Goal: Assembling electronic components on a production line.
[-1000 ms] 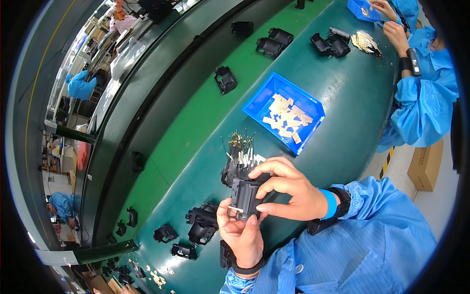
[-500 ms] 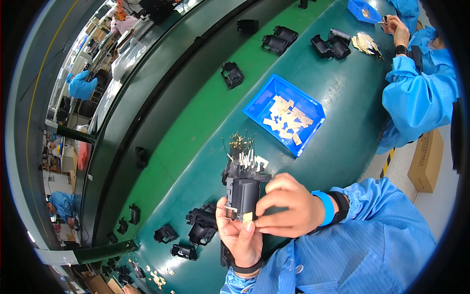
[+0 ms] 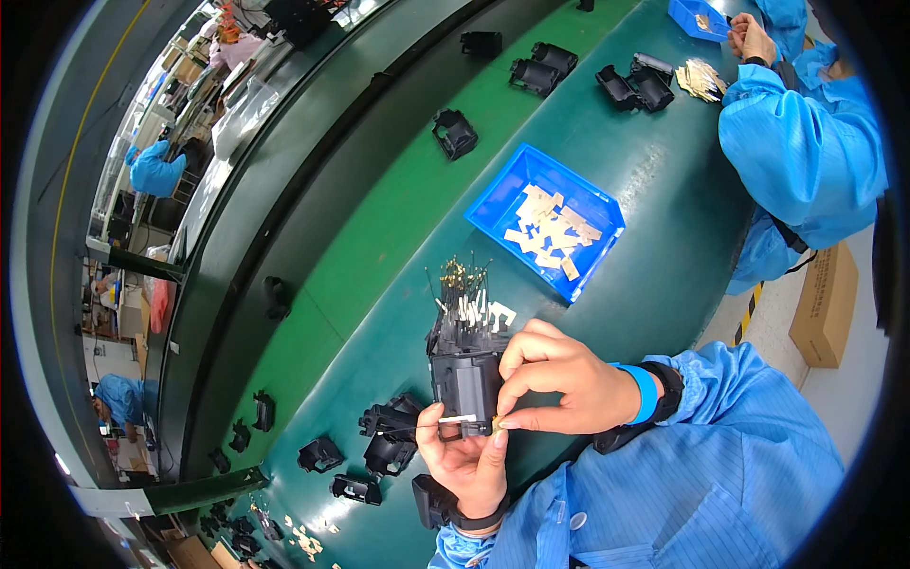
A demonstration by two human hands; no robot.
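Observation:
My left hand (image 3: pixel 466 467) grips the lower end of a black plastic housing (image 3: pixel 466 381), thumb and fingers closed around its edge. A narrow white strip (image 3: pixel 459 419) shows along that end. At the housing's lower right corner, my right hand (image 3: pixel 571 381) pinches a small yellowish piece (image 3: pixel 497 425), mostly covered by the fingertips. Just beyond the housing lies a bunch of thin black wires (image 3: pixel 464 294) with white sleeves and brassy tips. Another black housing part (image 3: pixel 431 500) sits beside my left wrist, partly hidden.
A blue bin (image 3: pixel 595 248) of cream-coloured pieces (image 3: pixel 548 228) stands ahead on the green table. Several black housings (image 3: pixel 391 446) lie to the left, others on the green belt (image 3: pixel 379 228). At the far right a co-worker's hand (image 3: pixel 751 40) is near a smaller blue bin (image 3: pixel 684 17).
The housing has turned in my left hand, so the yellowish piece now shows at its corner. My right fingers have shifted with it. The co-worker's hand has moved up and left.

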